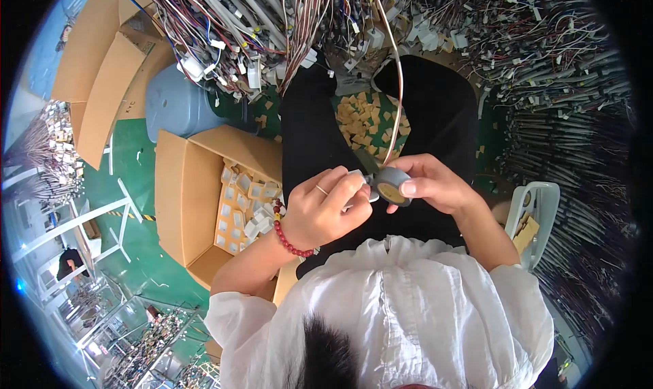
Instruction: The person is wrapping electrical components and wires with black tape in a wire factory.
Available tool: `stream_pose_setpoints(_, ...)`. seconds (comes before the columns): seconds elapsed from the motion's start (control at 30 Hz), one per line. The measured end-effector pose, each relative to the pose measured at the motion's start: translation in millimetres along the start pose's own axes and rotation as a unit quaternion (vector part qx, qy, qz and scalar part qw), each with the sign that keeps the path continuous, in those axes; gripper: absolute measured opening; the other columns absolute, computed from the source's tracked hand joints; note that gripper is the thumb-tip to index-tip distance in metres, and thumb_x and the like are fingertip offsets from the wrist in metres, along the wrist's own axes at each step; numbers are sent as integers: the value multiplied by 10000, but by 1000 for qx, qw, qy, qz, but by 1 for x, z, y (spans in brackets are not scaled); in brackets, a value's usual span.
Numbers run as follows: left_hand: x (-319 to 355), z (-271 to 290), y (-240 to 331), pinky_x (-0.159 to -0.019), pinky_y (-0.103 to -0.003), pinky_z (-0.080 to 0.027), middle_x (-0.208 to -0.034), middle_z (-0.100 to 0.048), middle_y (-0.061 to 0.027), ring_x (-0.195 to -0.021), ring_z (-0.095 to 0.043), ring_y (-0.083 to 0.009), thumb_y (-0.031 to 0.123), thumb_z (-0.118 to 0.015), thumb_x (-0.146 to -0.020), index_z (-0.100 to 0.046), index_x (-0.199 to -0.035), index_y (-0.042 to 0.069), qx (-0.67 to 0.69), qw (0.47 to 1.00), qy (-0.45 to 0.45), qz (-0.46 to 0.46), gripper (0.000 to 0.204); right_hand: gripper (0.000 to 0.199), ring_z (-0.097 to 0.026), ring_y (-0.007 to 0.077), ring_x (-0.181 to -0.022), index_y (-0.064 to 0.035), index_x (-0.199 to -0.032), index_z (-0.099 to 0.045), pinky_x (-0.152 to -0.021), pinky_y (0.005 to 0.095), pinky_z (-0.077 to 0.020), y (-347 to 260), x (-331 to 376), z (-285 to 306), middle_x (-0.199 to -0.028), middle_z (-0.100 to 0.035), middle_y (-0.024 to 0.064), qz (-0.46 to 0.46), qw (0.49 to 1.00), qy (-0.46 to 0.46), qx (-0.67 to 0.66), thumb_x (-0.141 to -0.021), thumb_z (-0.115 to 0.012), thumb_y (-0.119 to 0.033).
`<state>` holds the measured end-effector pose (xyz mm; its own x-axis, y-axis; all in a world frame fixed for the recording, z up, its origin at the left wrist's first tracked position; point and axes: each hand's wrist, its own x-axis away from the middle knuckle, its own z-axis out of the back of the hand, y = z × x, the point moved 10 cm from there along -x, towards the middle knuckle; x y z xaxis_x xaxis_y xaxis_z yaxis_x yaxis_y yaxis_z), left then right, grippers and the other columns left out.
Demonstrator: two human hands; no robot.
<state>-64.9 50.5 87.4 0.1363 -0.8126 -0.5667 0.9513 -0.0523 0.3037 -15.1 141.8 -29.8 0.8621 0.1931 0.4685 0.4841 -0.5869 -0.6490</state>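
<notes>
My right hand (435, 185) grips a roll of grey tape (392, 186), with thumb and fingers on its sides. Close beside it, my left hand (328, 208) is closed, fingers curled around a small white piece (372, 196) that shows only in part. A dark strip (365, 161) rises between the two hands; I cannot tell if it is the tape's free end. The white and brown wires (400, 83) hang from above and run down behind the roll. Where they end is hidden by my hands.
An open cardboard box (178, 198) holding small white parts stands at my left. A blue-grey plastic stool (178, 103) is behind it. Bundled wire harnesses (238, 21) hang ahead; more harnesses (564, 117) line the right. Cardboard pieces (367, 120) litter the green floor between my legs.
</notes>
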Motion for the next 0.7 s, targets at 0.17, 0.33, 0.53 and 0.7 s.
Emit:
stream_pose_setpoints(0.17,-6,12,-7,-474,-278,-477,-847,-560,-47,-724,-628,-209,5,-698,-657,-534,-695,50,8,999,27,15,174,615,-640,227,-863,40,-1136,-566,-789,383,-556,-13,4,-10,-1045,-605,124,28,996,-75,-26,-642,-795,-244)
stream_pose_setpoints(0.33,-8,14,2,-497,-282,-501,-839,-567,-56,-722,-630,-214,-1,-690,-660,-501,-671,58,-6,999,27,-34,198,611,-577,192,-948,3,-1166,-557,-820,343,-533,-29,9,-15,-1085,-556,86,49,979,-107,164,-621,-818,-86)
stream_pose_setpoints(0.53,-8,21,3,-569,-314,-556,-837,-570,-62,-729,-620,-230,9,-669,-645,-465,-650,70,0,998,20,-58,213,563,-521,150,-943,-1,-1152,-582,-846,294,-474,-57,14,-37,-1091,-524,61,145,879,-165,423,-643,-815,-55)
stream_pose_setpoints(0.7,-5,13,23,-691,-333,-552,-849,-578,-67,-801,-596,-217,170,-581,-716,-439,-617,113,-29,986,-17,-163,183,552,-573,133,-902,16,-1117,-582,-815,281,-493,-7,7,-20,-1000,-587,55,-54,988,-146,1,-656,-840,-144)
